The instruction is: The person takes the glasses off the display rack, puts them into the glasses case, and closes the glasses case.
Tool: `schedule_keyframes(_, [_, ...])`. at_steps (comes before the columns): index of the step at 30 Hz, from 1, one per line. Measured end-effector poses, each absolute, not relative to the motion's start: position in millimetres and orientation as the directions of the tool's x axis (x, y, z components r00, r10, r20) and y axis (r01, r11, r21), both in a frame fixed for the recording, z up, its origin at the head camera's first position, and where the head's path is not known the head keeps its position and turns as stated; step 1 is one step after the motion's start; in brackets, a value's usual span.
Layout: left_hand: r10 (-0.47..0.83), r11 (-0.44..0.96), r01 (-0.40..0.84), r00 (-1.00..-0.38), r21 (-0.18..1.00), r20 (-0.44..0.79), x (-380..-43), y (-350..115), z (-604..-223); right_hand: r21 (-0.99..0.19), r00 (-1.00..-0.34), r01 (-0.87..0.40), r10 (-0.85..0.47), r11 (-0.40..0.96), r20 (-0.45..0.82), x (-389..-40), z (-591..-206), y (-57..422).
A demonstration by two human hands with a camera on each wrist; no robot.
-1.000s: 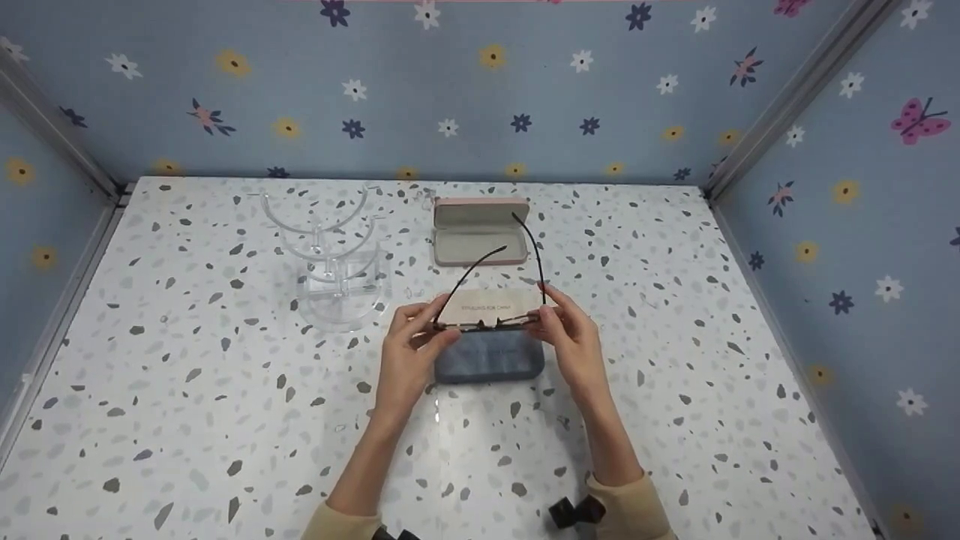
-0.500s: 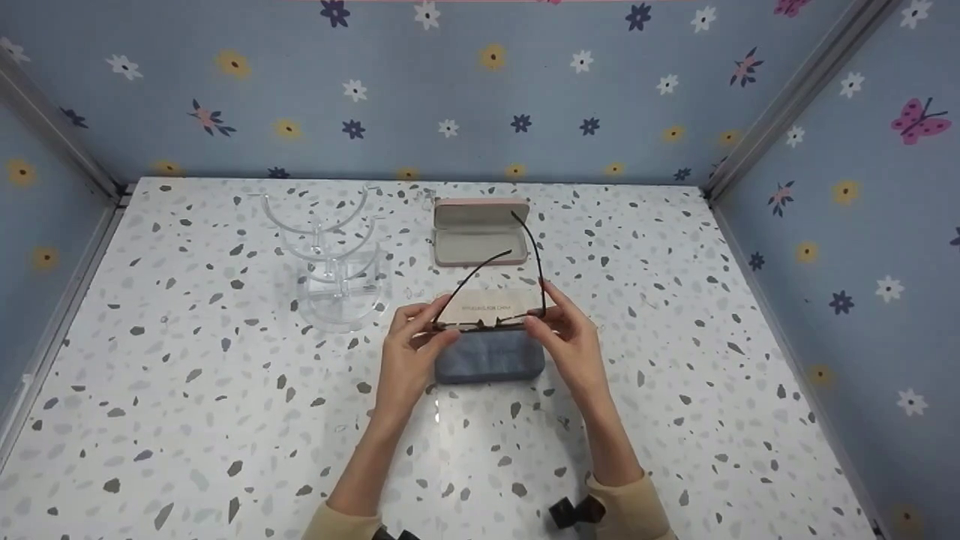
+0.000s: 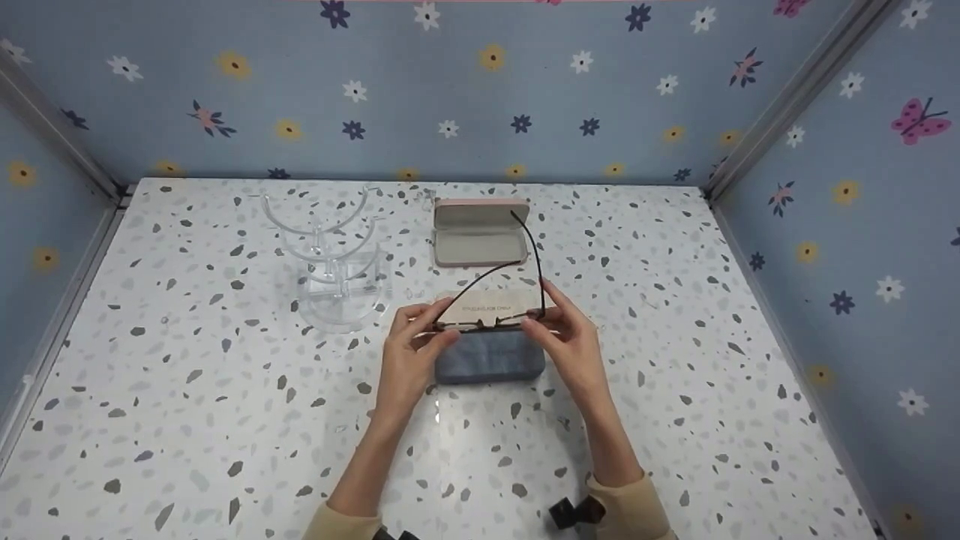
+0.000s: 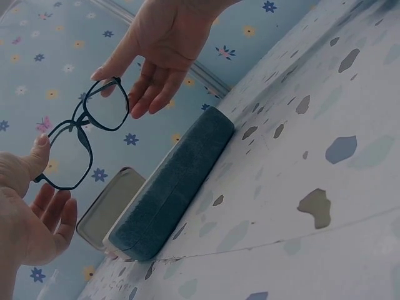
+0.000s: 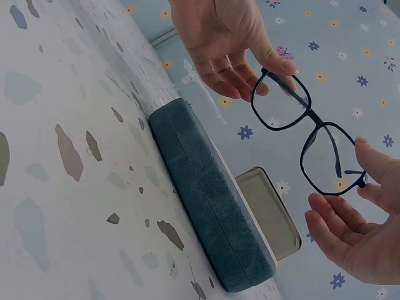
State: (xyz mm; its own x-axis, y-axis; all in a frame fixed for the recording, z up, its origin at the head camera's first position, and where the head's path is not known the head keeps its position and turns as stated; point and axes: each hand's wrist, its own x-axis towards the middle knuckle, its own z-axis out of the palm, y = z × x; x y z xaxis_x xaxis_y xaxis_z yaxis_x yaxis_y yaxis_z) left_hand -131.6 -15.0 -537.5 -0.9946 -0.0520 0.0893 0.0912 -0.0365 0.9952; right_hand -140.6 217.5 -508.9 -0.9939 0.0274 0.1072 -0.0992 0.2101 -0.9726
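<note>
A pair of dark-framed eyeglasses (image 3: 489,323) is held in the air by both hands, lenses toward the person and temples pointing away. My left hand (image 3: 409,360) pinches the left end of the frame, thumb in front. At the other end, my right hand (image 3: 571,345) grips the frame by the hinge between thumb and fingers. The right temple is extended, while the left temple slants inward. Under the glasses lies a blue glasses case (image 3: 489,358), with a cream panel (image 3: 491,298) bearing printed lettering just behind it. Both wrist views show the glasses above the blue case (image 4: 172,187).
A pink glasses case (image 3: 480,246) stands open behind, its pale lining showing. To the left is a clear tiered display stand (image 3: 337,289). Flowered panels (image 3: 465,90) border the speckled table (image 3: 225,420) at the back and sides.
The left temple has swung inward, its tip shifting right and toward the person. The right thumb has slid slightly left along the frame. The left hand stays nearly still.
</note>
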Motion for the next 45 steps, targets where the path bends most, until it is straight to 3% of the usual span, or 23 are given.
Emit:
schedule_keyframes(16, [-0.067, -0.056, 0.107, -0.992, 0.993, 0.103, -132.0, -13.7, -537.9, -0.971, -0.994, -0.1, 0.027, 0.216, 0.109, -140.6, -508.9, 218.4])
schedule_keyframes(45, [-0.04, 0.029, 0.148, -0.988, 0.989, 0.149, -130.6, -13.2, -538.8, -0.958, -0.994, -0.105, -0.004, 0.268, 0.108, -139.4, -509.9, 219.4])
